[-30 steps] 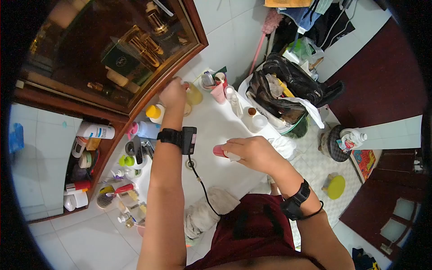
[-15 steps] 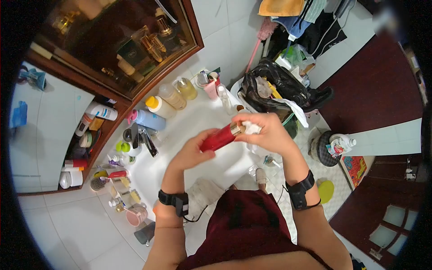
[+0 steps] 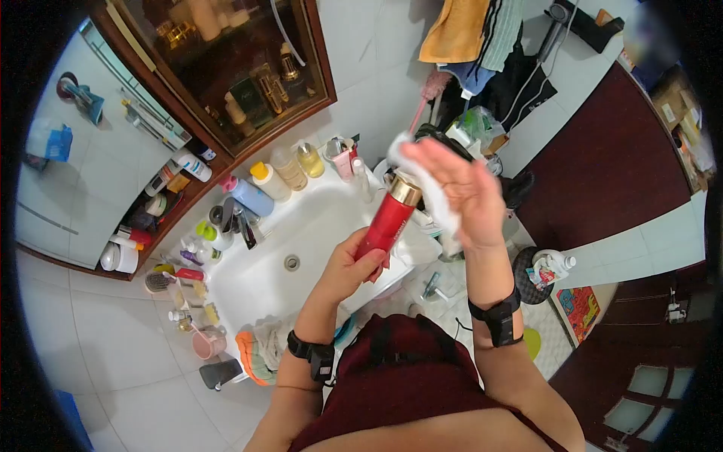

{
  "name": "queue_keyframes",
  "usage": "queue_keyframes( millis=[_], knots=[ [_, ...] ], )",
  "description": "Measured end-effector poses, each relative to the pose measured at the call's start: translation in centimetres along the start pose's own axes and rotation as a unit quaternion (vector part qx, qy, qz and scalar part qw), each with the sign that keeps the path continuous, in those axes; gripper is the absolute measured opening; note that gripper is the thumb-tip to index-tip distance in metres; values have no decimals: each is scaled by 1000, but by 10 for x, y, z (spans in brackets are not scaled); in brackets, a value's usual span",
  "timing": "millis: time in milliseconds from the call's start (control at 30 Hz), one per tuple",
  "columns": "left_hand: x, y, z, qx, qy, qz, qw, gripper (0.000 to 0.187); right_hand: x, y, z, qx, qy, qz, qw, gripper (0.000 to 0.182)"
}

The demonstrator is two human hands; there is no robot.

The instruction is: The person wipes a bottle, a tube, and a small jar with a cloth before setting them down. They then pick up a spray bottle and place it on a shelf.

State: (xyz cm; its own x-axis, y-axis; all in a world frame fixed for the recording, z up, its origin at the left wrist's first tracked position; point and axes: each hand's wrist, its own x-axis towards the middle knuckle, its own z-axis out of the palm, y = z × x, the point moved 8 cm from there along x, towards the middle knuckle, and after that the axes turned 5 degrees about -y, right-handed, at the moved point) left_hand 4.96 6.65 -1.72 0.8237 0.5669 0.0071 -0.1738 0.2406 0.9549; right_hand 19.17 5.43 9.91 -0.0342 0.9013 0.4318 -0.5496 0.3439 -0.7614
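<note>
A red bottle with a gold collar (image 3: 388,218) is tilted above the right side of the sink, my left hand (image 3: 352,264) wrapped round its lower part. Just right of the bottle's top, my right hand (image 3: 471,192) is raised with its fingers stretched out. A white cloth or tissue (image 3: 429,184) lies along the fingers and palm of that hand, close beside the gold collar. Whether the cloth touches the bottle is unclear.
The white sink (image 3: 301,226) has bottles (image 3: 286,169) along its back rim and a faucet (image 3: 245,226) at its left. A mirrored cabinet (image 3: 98,166) hangs upper left. Towels (image 3: 456,34) hang at the top; a stool (image 3: 535,275) stands right.
The bottle is more upright, with its gold collar now showing. My right hand has moved off its top and opened, the white cloth spread along it. The view has shifted, showing the sink drain.
</note>
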Motion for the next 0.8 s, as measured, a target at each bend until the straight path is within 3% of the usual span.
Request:
queue_keyframes(
  millis=[67,100,133,267,367,400,500,533,633,700,800],
  knots=[
    [-1,5,15,38,-8,-9,999,36,2,-4,5,-259,-65,14,964,41],
    [-1,13,20,82,8,8,997,37,4,-12,18,-405,-115,-5,907,37],
    [-1,21,26,125,26,25,991,37,5,-16,25,-456,-110,-23,883,28],
    [0,37,39,261,61,88,959,40,5,-4,0,-411,-121,134,893,27],
    [1,43,52,318,35,77,944,39,1,1,-9,-253,-173,217,927,33],
    [1,36,57,244,7,57,968,38,-1,-4,-6,-213,-198,201,935,39],
    [8,21,74,45,-65,17,997,34,-6,-4,2,85,-222,118,964,43],
    [11,17,80,-9,-79,15,997,33,-5,-3,-4,73,-179,80,978,44],
    [17,13,98,-115,-85,13,990,38,-4,7,-8,255,-111,31,960,52],
    [21,16,106,-153,-83,14,985,49,-3,8,-8,231,-104,-3,967,56],
    [21,20,111,-181,-70,8,981,30,-7,-1,-5,147,-48,13,988,58]
  ],
)
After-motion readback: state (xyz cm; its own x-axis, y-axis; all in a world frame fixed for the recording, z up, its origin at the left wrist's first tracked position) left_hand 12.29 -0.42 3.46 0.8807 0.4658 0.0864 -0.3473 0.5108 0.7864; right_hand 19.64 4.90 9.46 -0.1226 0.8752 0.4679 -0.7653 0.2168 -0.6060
